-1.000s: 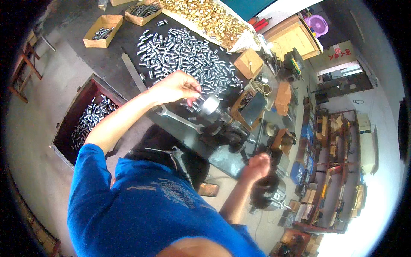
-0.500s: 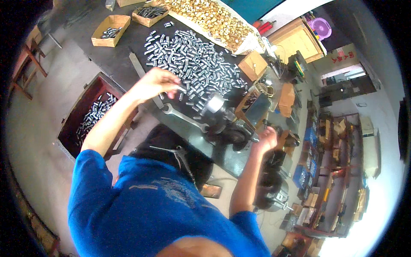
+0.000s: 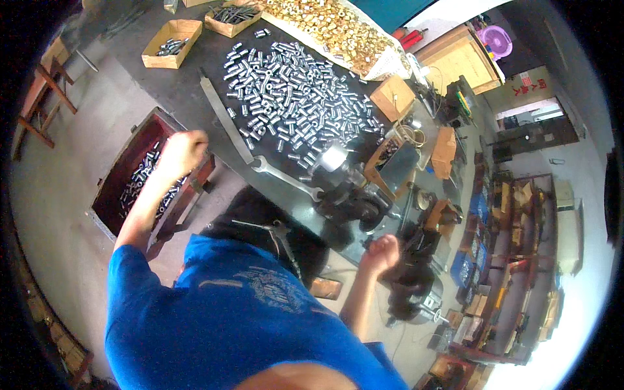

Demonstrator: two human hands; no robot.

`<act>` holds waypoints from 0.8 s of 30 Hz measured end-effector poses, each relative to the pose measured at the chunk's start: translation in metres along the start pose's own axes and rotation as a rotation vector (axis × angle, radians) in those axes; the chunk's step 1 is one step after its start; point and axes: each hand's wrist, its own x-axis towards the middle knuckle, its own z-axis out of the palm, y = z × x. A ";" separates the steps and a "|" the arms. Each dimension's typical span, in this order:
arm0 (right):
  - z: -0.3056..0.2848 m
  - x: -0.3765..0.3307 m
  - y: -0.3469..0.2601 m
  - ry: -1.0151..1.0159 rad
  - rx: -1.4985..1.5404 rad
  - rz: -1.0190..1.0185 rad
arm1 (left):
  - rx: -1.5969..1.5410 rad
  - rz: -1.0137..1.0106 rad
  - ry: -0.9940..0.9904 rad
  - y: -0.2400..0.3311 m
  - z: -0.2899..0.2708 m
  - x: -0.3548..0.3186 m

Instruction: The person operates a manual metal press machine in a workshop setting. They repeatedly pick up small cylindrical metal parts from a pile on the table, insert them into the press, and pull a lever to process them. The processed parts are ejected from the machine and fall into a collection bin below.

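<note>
My left hand (image 3: 185, 154) hangs over the near rim of a dark red wooden box (image 3: 117, 170), left of the table. Its fingers are curled in, and whatever they hold is hidden. Several small metal sleeves (image 3: 138, 179) lie inside that box. On the right, my right hand (image 3: 382, 253) is closed like a fist beside a dark machine fixture (image 3: 354, 205) with a bright round metal end (image 3: 334, 157); what it grips, if anything, does not show. A large heap of shiny metal sleeves (image 3: 292, 97) covers the dark tabletop.
An open-end wrench (image 3: 286, 179) and a long flat metal bar (image 3: 224, 117) lie along the table edge. Brass-coloured nuts (image 3: 338, 29) fill a white sheet at the back. Cardboard trays (image 3: 170, 42) stand back left. Shelving (image 3: 513, 260) runs along the right.
My left hand has moved left and down from the sleeve heap, where a small metal piece showed at its fingertips, to the wooden box. My right hand has come nearer and slightly left, away from the fixture.
</note>
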 end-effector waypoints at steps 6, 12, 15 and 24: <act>-0.002 0.047 0.035 0.087 0.030 0.113 | 0.207 0.311 -0.197 0.097 0.071 0.053; -0.002 0.031 0.027 0.082 -0.004 0.117 | 0.329 0.334 -0.163 0.095 0.105 0.070; -0.002 0.023 0.021 0.085 0.007 0.137 | 0.117 0.328 -0.236 0.094 0.099 0.069; -0.001 0.020 0.016 0.082 0.007 0.162 | -1.277 0.171 -0.542 0.135 0.045 0.075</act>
